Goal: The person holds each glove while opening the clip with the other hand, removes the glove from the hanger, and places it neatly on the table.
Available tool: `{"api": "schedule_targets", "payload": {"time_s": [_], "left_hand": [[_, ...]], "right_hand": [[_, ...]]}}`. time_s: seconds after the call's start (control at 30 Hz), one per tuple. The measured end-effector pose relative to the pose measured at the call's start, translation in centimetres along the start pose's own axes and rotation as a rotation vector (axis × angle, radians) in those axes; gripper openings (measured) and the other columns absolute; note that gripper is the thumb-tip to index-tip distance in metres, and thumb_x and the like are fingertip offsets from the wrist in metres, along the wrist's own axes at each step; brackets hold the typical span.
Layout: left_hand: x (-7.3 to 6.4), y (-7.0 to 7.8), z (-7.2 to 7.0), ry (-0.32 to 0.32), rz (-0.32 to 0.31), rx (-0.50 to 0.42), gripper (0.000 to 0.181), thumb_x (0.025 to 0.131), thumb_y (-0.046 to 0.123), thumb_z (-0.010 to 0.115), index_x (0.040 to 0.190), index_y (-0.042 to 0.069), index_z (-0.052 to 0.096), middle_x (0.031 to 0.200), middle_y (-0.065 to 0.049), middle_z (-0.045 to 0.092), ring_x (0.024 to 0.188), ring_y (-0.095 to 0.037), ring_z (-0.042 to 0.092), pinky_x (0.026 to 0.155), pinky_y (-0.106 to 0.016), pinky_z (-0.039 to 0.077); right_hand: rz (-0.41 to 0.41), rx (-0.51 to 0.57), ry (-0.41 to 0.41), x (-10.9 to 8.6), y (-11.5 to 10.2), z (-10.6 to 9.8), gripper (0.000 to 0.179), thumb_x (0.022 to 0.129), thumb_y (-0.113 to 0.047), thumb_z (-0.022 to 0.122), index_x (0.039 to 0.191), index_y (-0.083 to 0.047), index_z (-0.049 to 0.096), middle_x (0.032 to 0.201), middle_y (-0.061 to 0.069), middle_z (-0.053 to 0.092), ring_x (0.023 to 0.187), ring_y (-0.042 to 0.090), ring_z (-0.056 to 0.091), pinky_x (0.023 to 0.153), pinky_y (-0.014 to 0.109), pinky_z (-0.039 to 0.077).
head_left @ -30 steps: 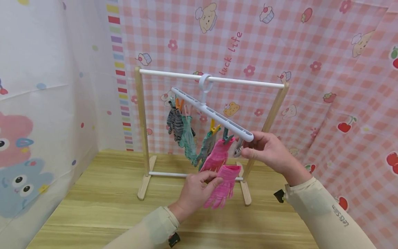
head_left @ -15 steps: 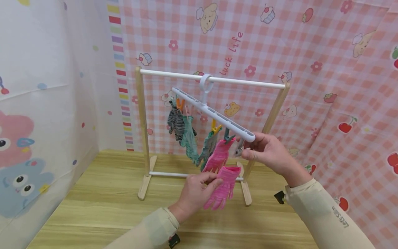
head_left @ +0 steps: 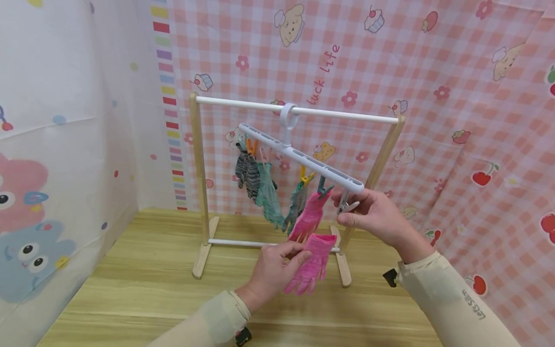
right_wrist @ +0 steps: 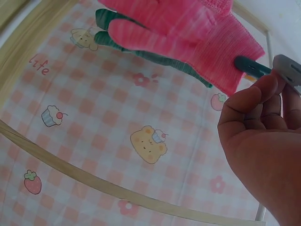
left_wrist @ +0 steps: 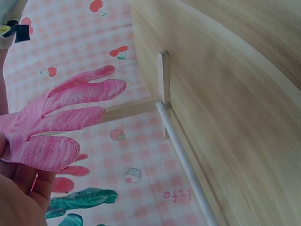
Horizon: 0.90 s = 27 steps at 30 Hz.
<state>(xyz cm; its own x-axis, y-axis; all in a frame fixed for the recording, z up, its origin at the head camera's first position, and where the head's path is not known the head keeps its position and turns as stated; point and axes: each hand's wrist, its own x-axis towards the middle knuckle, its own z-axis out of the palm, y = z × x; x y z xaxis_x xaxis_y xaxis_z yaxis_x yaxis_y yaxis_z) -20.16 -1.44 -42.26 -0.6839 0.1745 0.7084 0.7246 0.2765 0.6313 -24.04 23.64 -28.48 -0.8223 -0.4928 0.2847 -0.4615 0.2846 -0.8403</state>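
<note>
My left hand (head_left: 275, 265) pinches a pink knit glove (head_left: 313, 265) at its side just below the cuff; the glove's fingers hang down. At the near end of a white clip hanger (head_left: 321, 166), my right hand (head_left: 381, 212) holds a grey clothespin (head_left: 347, 206) between thumb and fingers. Beside it, a second pink glove (head_left: 310, 217) hangs from a dark green clothespin (head_left: 324, 190), which also shows on the cuff in the right wrist view. In the left wrist view the held glove spreads its fingers above my hand.
The hanger hooks over the white top rod (head_left: 243, 102) of a wooden rack (head_left: 198, 178). Farther along hang green-grey gloves (head_left: 270, 197) and a black-and-grey striped glove (head_left: 247, 171) on coloured clothespins. A wood-grain table (head_left: 143, 279) lies beneath, with a checked curtain (head_left: 347, 48) behind.
The hanger's near end has swung right and slightly up, carrying its hanging gloves a little rightward. The grey clothespin shows more plainly in my right hand. My left hand has hardly moved.
</note>
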Motion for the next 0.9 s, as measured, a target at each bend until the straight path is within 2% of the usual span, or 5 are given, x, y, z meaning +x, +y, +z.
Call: {"api": "schedule_targets", "payload": {"time_s": [0.13,0.33,0.6,0.9], "left_hand": [[0.0,-0.1,0.0,0.002,0.013,-0.002,0.009,0.098,0.018,0.079,0.097,0.009,0.082,0.089,-0.002,0.084,0.07,-0.002,0.075,0.06,-0.012,0.055],[-0.1,-0.3,-0.1,0.003,0.038,-0.023,0.007,0.097,0.014,0.08,0.096,0.007,0.081,0.087,-0.005,0.084,0.072,-0.007,0.078,0.063,-0.014,0.058],[-0.4,-0.2,-0.3,-0.008,0.014,-0.023,0.01,0.098,0.015,0.079,0.1,0.006,0.082,0.091,-0.006,0.084,0.075,-0.009,0.08,0.065,-0.015,0.06],[-0.9,-0.1,-0.5,-0.028,-0.04,-0.048,0.012,0.1,0.018,0.077,0.102,0.007,0.082,0.089,-0.004,0.084,0.074,-0.008,0.079,0.067,-0.019,0.062]], "right_hand": [[0.023,0.02,0.009,0.0,0.3,0.0,0.017,0.096,-0.005,0.079,0.111,-0.007,0.071,0.121,-0.01,0.075,0.103,0.007,0.072,0.085,0.026,0.063],[0.084,-0.018,0.033,0.0,0.9,0.0,0.025,0.096,-0.009,0.081,0.116,0.0,0.07,0.122,-0.015,0.076,0.106,0.007,0.074,0.088,0.027,0.063],[0.153,-0.131,0.06,-0.2,1.8,0.0,0.036,0.097,-0.023,0.082,0.127,-0.007,0.07,0.114,0.004,0.078,0.102,0.011,0.076,0.087,0.03,0.063],[0.12,-0.062,0.045,0.2,3.3,0.4,0.036,0.098,-0.012,0.079,0.129,0.004,0.07,0.103,-0.006,0.077,0.091,0.007,0.07,0.081,0.025,0.06]]}}
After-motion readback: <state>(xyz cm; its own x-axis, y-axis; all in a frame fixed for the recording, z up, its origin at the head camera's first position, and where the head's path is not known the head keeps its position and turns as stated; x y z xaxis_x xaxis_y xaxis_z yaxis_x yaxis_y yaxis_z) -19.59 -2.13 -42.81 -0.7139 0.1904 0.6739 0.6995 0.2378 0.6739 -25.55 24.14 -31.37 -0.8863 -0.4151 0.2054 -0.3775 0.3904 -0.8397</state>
